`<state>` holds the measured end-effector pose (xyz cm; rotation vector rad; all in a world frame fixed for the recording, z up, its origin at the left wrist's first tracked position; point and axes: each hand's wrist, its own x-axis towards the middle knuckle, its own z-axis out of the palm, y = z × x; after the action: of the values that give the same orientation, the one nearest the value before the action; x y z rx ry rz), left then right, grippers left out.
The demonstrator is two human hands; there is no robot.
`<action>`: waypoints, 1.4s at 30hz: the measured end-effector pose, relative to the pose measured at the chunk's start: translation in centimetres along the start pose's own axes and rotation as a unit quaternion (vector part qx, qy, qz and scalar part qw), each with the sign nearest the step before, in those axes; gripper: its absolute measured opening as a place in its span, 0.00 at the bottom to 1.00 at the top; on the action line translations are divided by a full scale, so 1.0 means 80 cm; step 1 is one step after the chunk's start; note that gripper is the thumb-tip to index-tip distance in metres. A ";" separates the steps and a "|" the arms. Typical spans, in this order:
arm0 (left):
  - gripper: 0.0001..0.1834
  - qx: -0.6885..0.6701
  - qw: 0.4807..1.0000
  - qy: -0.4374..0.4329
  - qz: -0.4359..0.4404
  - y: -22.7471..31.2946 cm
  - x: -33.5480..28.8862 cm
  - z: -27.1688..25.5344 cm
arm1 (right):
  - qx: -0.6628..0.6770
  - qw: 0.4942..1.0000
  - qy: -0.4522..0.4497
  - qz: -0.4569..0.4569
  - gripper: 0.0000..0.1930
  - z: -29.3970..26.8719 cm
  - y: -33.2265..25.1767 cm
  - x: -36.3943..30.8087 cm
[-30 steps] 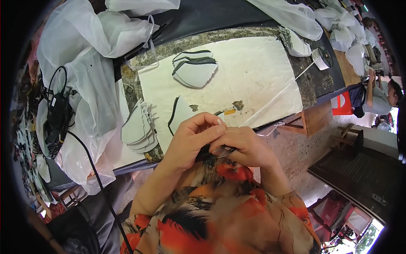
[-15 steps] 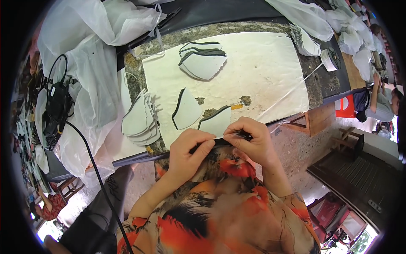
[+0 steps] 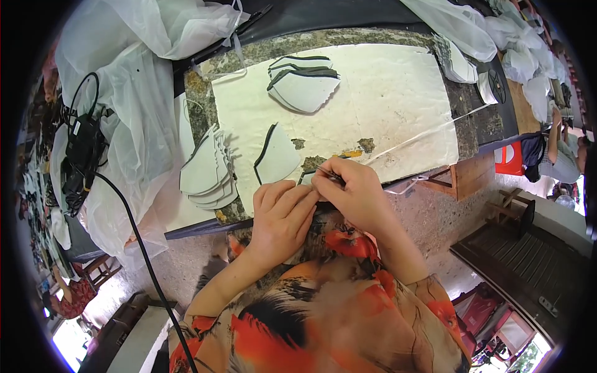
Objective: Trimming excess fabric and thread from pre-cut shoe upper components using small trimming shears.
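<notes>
Closely, at the centre of the frame, the left hand (image 3: 283, 214) meets the right hand (image 3: 354, 186): the left fingers are pressed together and bent, their grip hidden, while the right thumb and forefinger come together at the tips, with a dark slim tool (image 3: 334, 176) held in that hand. A black-edged panel (image 3: 307, 179) shows partly just beyond the fingertips, over the pale sheet (image 3: 398, 93); whether they pinch it, I cannot tell. On the black adapter (image 3: 81, 155) at left sits a small pale label (image 3: 76, 128), too small to read. Milky plastic bags (image 3: 134, 118) fill the upper left, their contents indistinct. At upper right, 1 spool (image 3: 487, 88) carries white tape. A stack of white panels (image 3: 205, 171) lies left of centre; 1 lone panel (image 3: 280, 156) rests nearer the hands.
</notes>
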<state>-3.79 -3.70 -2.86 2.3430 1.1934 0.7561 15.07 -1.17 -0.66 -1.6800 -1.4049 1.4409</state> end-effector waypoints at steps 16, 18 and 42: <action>0.19 -0.002 1.000 0.006 -0.002 -0.002 -0.004 0.001 | -0.079 0.995 0.060 -0.016 0.10 0.008 -0.003 0.004; 0.19 0.013 1.000 0.018 -0.010 0.000 -0.004 0.001 | -0.083 0.994 0.067 -0.027 0.10 0.008 -0.001 0.004; 0.14 0.064 0.997 -0.008 -0.032 0.005 0.005 0.003 | -0.110 0.987 0.100 -0.063 0.08 -0.001 0.002 -0.001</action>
<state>-3.23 -3.66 -2.68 2.3960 1.3390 0.6563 15.18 -1.26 -0.72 -1.7772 -1.5690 1.0479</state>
